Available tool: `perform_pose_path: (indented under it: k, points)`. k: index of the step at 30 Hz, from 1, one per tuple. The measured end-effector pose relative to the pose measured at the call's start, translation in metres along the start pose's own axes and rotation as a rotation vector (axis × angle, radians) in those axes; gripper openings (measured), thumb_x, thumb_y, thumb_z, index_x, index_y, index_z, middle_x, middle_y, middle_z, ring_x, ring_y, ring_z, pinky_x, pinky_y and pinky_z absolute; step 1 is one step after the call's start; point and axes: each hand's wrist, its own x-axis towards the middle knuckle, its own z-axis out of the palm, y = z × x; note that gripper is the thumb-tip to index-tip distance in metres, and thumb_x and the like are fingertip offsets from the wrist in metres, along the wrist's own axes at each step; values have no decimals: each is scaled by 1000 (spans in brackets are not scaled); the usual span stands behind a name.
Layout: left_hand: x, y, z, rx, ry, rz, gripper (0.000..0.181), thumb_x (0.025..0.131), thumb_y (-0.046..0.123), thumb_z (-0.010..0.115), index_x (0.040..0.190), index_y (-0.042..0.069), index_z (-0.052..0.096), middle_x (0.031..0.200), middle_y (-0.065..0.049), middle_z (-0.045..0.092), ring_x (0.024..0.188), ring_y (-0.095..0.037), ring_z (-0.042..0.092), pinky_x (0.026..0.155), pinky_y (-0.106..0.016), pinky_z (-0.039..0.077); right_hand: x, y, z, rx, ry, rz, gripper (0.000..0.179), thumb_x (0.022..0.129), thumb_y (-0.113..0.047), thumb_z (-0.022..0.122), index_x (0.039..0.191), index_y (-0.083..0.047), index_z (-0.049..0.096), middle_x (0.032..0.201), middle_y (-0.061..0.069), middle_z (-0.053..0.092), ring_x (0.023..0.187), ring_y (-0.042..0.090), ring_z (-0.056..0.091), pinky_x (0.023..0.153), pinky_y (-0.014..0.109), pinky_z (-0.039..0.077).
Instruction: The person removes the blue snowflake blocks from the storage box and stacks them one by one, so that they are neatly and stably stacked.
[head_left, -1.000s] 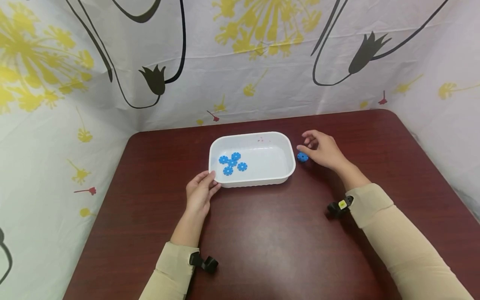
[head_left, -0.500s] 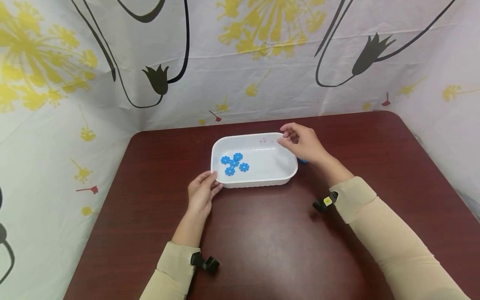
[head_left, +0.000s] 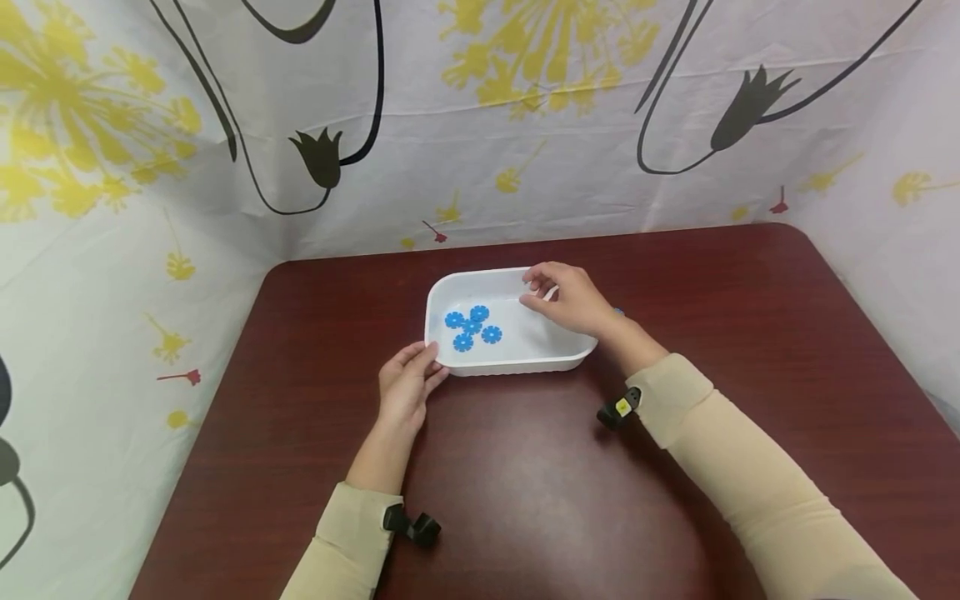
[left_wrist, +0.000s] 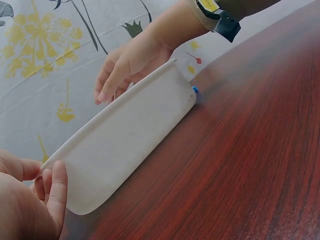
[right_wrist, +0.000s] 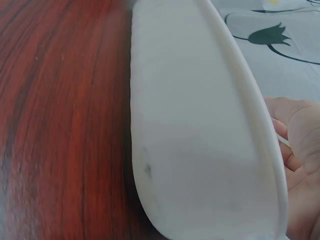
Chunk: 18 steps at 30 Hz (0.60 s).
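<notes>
Five blue notched discs (head_left: 468,329) lie in the white oblong tray (head_left: 510,367), its long axis running nine to three, at nine o'clock from our loosely curled, empty-looking right hand (head_left: 572,302) and nearer our left hand (head_left: 405,385), which grips the tray's eight o'clock corner.

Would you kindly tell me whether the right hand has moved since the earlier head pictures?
Yes: the right hand has moved left, from beside the white tray to above it.
</notes>
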Motion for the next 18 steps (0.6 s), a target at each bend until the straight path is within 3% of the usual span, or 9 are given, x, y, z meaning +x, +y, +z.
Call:
perform_pose_path:
  k: [11, 18]
  points:
    - [-1, 1, 1, -2, -4, 5, 23, 95, 8, 71, 114, -1, 60, 94, -12, 59, 72, -13, 63, 73, -28, 64, 6, -2, 21, -4, -101, -18, 31, 90, -14, 78, 113, 4, 67, 95, 13, 67, 87, 25, 64, 74, 36, 57]
    - [0, -1, 0, -6, -3, 6, 21, 96, 7, 70, 112, -1, 59, 90, -11, 60, 71, -13, 63, 72, -29, 64, 8, -8, 34, -46, -201, -45, 33, 88, -13, 80, 114, 4, 67, 99, 15, 67, 91, 27, 64, 86, 42, 56]
